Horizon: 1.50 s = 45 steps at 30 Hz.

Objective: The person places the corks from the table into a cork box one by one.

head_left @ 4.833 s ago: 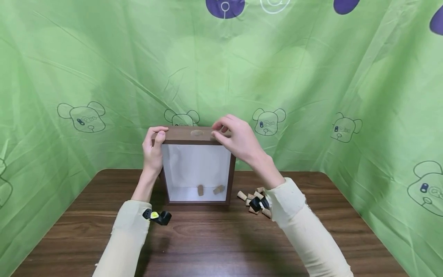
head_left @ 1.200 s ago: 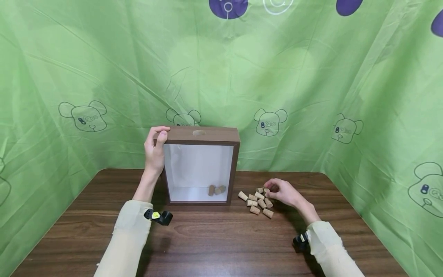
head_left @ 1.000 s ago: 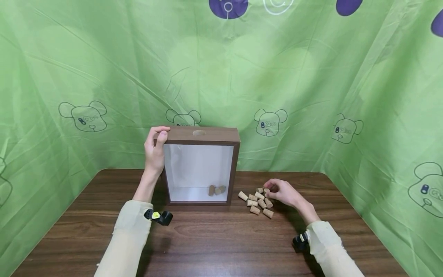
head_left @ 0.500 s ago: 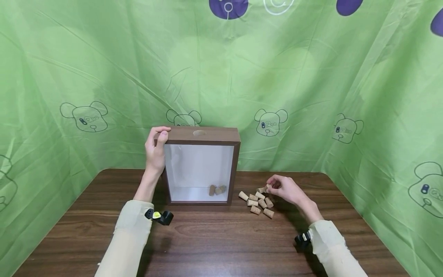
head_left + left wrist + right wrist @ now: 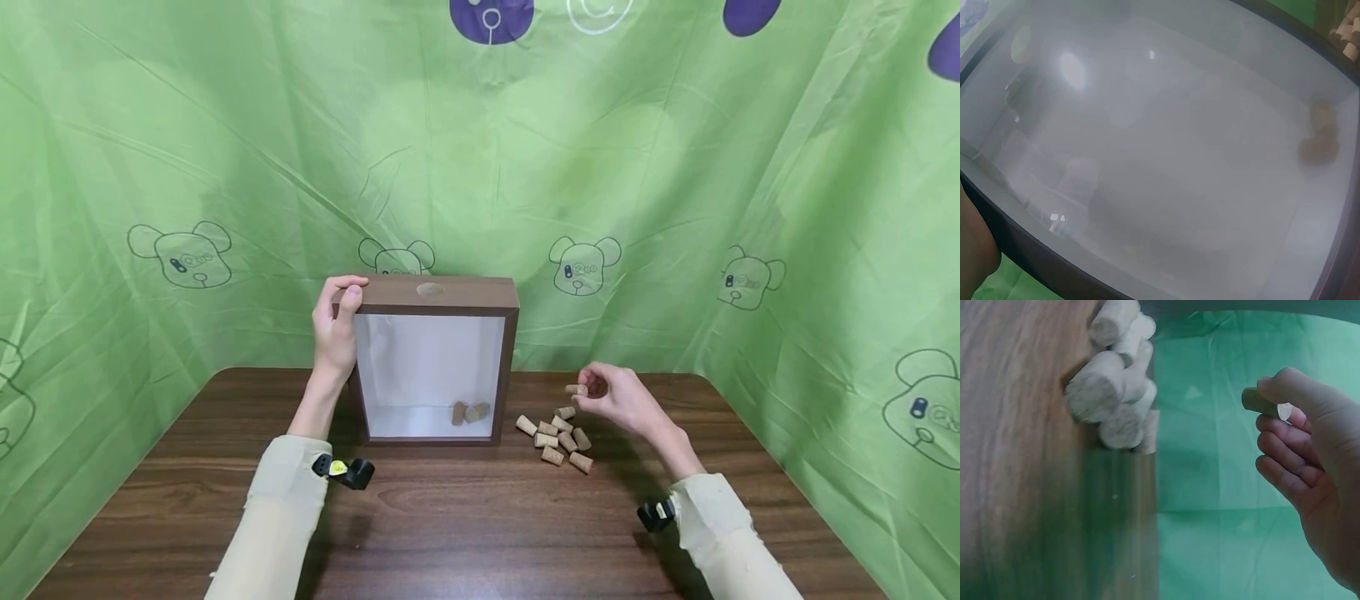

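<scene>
The curtain [image 5: 480, 158] bears lettering [image 5: 197, 259] too small to read. On the desk [image 5: 450, 533] stands a box [image 5: 476, 290], its corner gripped by the left hand [image 5: 335, 329]; near the cork pile [image 5: 567, 441], the right hand [image 5: 626, 402] pinches a cork [image 5: 1254, 400] mid-air between fingers [image 5: 1280, 432].

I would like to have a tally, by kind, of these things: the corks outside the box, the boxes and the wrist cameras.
Corks: 10 (9 on the table, 1 in the right hand)
Box: 1
Wrist cameras: 2
Total: 13
</scene>
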Available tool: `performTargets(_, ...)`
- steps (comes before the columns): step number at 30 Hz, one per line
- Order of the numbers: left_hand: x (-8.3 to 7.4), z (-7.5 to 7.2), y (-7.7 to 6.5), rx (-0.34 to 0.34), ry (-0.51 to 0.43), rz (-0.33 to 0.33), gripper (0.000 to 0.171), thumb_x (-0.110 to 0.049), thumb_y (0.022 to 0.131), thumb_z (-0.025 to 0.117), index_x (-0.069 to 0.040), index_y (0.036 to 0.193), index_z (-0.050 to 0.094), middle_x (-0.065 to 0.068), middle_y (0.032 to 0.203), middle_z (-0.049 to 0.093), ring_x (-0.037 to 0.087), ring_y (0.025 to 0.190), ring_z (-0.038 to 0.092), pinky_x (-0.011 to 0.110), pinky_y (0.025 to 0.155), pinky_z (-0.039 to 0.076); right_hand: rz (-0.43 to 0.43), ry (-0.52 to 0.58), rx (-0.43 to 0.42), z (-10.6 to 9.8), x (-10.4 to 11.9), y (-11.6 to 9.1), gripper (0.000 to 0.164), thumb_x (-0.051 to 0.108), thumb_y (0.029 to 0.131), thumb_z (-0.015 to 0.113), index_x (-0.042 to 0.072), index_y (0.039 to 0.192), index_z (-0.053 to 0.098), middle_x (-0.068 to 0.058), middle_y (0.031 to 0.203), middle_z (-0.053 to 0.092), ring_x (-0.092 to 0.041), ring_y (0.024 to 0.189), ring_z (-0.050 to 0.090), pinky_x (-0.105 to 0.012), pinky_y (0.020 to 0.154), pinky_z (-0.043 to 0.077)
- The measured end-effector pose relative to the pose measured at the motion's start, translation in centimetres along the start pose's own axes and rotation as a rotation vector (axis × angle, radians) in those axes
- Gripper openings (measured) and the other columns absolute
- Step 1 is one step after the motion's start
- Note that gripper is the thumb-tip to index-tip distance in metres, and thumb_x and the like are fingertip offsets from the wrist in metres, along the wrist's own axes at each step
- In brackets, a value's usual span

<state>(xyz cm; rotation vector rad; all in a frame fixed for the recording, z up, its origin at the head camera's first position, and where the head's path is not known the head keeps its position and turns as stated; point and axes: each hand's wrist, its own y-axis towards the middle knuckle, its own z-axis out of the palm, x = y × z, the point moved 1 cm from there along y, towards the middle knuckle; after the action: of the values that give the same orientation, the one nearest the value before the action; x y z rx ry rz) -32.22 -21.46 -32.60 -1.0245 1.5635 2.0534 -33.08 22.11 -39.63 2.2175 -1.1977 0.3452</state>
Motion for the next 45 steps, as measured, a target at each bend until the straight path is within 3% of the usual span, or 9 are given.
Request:
performTargets(7, -0.2, 0.0, -0.2, 0.002, -0.004, 0.014, 0.036, -0.03, 0.095, 0.054, -0.002, 0.115, 0.064, -0.01, 0.113, 0.062, 0.012, 0.114, 0.05, 0.03, 0.101, 0.03, -0.103, -0.038, -0.085, -1.1, 1.9, 0.3, 0.021, 0.014, 0.076, 0.08, 0.018, 0.087, 0.063, 0.005, 0.079, 0.064, -0.013, 0.073, 0.061, -0.026, 0.066, 0.054)
performTargets(12, -0.4, 0.0, -0.4, -0.004, -0.005, 0.007, 0.036, -0.025, 0.095, 0.053, 0.003, 0.115, 0.062, -0.013, 0.112, 0.061, 0.008, 0.111, 0.051, 0.028, 0.099, 0.031, -0.176, -0.047, -0.142, -1.8, 3.3, 0.6, 0.023, 0.013, 0.076, 0.082, 0.019, 0.088, 0.063, 0.007, 0.081, 0.064, -0.013, 0.077, 0.062, -0.027, 0.069, 0.055)
performTargets(20, -3.7, 0.4, -1.2, 0.006, -0.007, 0.007, 0.039, -0.02, 0.095, 0.051, 0.013, 0.116, 0.056, -0.012, 0.11, 0.06, 0.003, 0.104, 0.05, 0.026, 0.095, 0.032, -0.236, -0.069, -0.221, -3.4, 6.1, 1.4, 0.021, 0.013, 0.077, 0.08, 0.016, 0.09, 0.063, 0.006, 0.083, 0.066, -0.015, 0.081, 0.065, -0.026, 0.075, 0.052)
performTargets(25, -4.3, 0.4, -1.4, 0.012, 0.001, -0.004, 0.04, -0.021, 0.095, 0.052, 0.012, 0.116, 0.057, -0.012, 0.11, 0.06, 0.004, 0.105, 0.049, 0.027, 0.096, 0.032, -0.247, -0.028, -0.26, -4.4, 7.8, 1.9, 0.022, 0.011, 0.077, 0.081, 0.015, 0.092, 0.066, 0.005, 0.088, 0.069, -0.015, 0.084, 0.066, -0.025, 0.079, 0.052)
performTargets(29, -4.2, 0.4, -1.4, 0.016, -0.008, -0.002, 0.04, -0.021, 0.095, 0.052, 0.012, 0.116, 0.057, -0.012, 0.11, 0.06, 0.005, 0.105, 0.049, 0.027, 0.096, 0.032, -0.364, 0.032, -0.31, -5.1, 9.3, 2.5, 0.026, 0.001, 0.076, 0.079, 0.008, 0.097, 0.065, -0.001, 0.094, 0.067, -0.013, 0.087, 0.062, -0.024, 0.081, 0.053)
performTargets(34, -1.4, 0.1, -0.6, 0.0, -0.012, 0.012, 0.037, -0.026, 0.095, 0.053, 0.004, 0.115, 0.062, -0.012, 0.112, 0.061, 0.008, 0.107, 0.05, 0.028, 0.096, 0.032, -0.533, 0.114, -0.367, -5.9, 11.2, 3.4, 0.03, -0.018, 0.072, 0.07, -0.001, 0.095, 0.061, -0.011, 0.098, 0.062, -0.019, 0.091, 0.059, -0.018, 0.084, 0.052)
performTargets(36, -0.4, 0.0, -0.4, -0.004, -0.011, 0.018, 0.035, -0.029, 0.095, 0.054, -0.001, 0.114, 0.064, -0.011, 0.113, 0.062, 0.01, 0.109, 0.051, 0.029, 0.096, 0.032, -0.555, 0.119, -0.38, -6.2, 11.7, 3.6, 0.029, -0.019, 0.071, 0.068, -0.002, 0.094, 0.06, -0.011, 0.097, 0.06, -0.021, 0.092, 0.059, -0.016, 0.086, 0.051)
performTargets(40, -0.4, 0.0, -0.4, -0.002, -0.008, 0.013, 0.032, -0.029, 0.096, 0.054, -0.004, 0.113, 0.065, -0.011, 0.113, 0.061, 0.01, 0.109, 0.051, 0.029, 0.096, 0.031, -0.578, 0.103, -0.401, -6.6, 12.5, 4.0, 0.027, -0.018, 0.071, 0.067, -0.002, 0.092, 0.06, -0.01, 0.096, 0.061, -0.022, 0.092, 0.059, -0.016, 0.086, 0.051)
performTargets(45, -0.2, -0.1, -0.3, -0.003, -0.005, -0.008, 0.036, -0.025, 0.096, 0.052, 0.003, 0.116, 0.062, -0.014, 0.112, 0.06, 0.008, 0.109, 0.05, 0.028, 0.097, 0.031, -0.579, 0.098, -0.408, -7.0, 13.7, 4.5, 0.027, -0.018, 0.071, 0.066, -0.001, 0.091, 0.062, -0.01, 0.098, 0.062, -0.022, 0.097, 0.061, -0.016, 0.089, 0.05)
